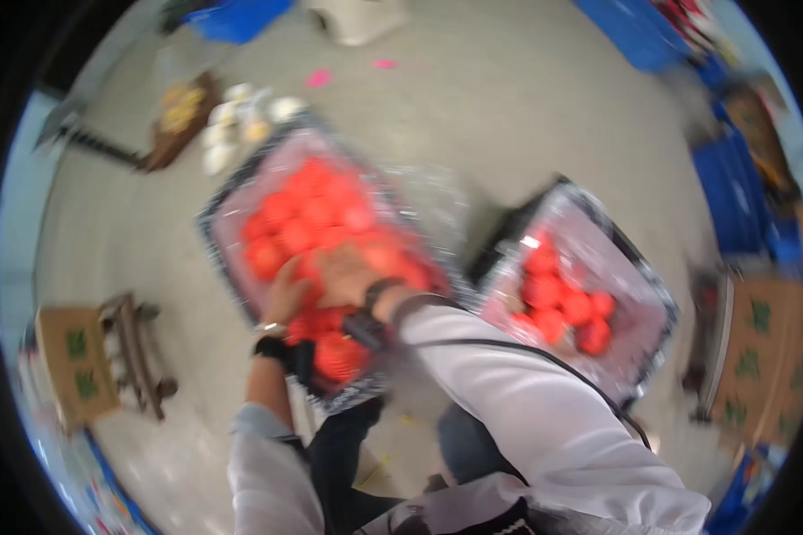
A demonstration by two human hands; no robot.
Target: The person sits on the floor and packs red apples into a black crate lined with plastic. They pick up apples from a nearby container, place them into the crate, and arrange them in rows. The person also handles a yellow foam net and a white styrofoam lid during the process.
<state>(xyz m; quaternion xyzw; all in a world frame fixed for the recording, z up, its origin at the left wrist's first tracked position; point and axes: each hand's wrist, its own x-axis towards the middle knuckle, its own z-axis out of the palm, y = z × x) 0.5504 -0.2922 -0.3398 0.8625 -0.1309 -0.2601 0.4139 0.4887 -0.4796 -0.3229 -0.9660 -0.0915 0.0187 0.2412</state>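
Note:
Both of my hands are inside a plastic-lined crate [231,177] holding a heap of round red-orange pieces [314,194], possibly fruit. My right hand [344,271] lies palm down on the heap, with its fingers blurred. Close beside it, my left hand [284,294] rests at the crate's near-left side, touching the pieces. Whether either hand grips a piece cannot be made out. A second lined crate [636,287] stands to the right, with fewer red-orange pieces [562,304] gathered toward its left side.
Beyond the left crate sit several whitish rounded things [224,134] and a brown container with yellow contents [181,110]. Cardboard boxes flank me at left [77,364] and right [756,354]. Blue bins [733,194] line the right side. Pink scraps [319,78] lie on the floor.

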